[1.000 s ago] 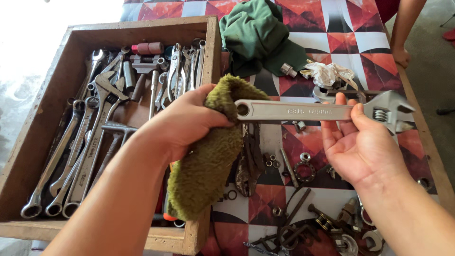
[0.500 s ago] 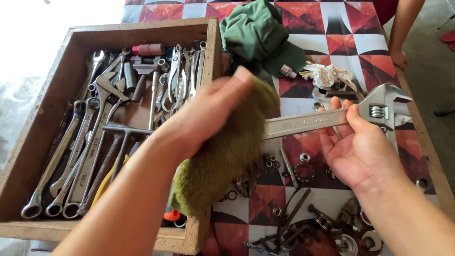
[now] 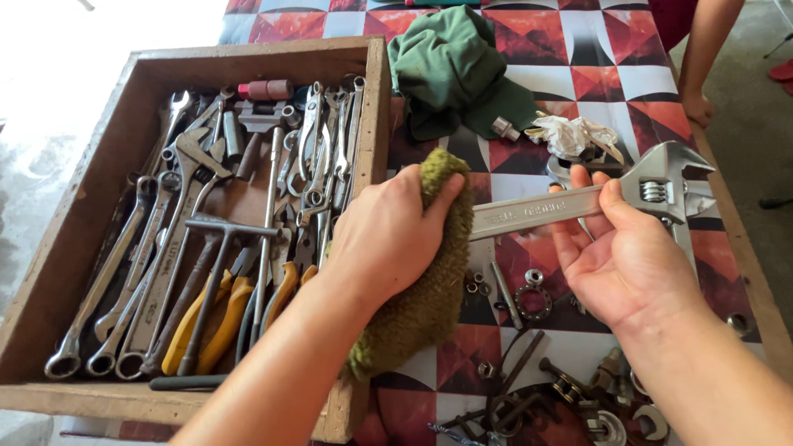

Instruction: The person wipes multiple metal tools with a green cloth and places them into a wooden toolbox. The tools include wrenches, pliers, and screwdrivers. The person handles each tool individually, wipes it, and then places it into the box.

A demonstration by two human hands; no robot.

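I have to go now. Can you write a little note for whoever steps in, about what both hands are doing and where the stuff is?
Left hand: wraps a green fuzzy rag around the handle end of the big wrench.
Right hand: holds the wrench near its head, above the patterned table.
Nearby: wooden tray of tools at left, green cloth at the back, nuts and bolts under the hands.
Done: rag is on the handle.
Left: the wrench head shows no rag on it.

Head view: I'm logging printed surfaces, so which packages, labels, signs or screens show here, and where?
No packages, signs or screens.
Adjustable wrench: silver, held by right hand, stamped lettering along the handle.
Combination wrench: silver, in the wooden tray, stamped marking on the shaft.
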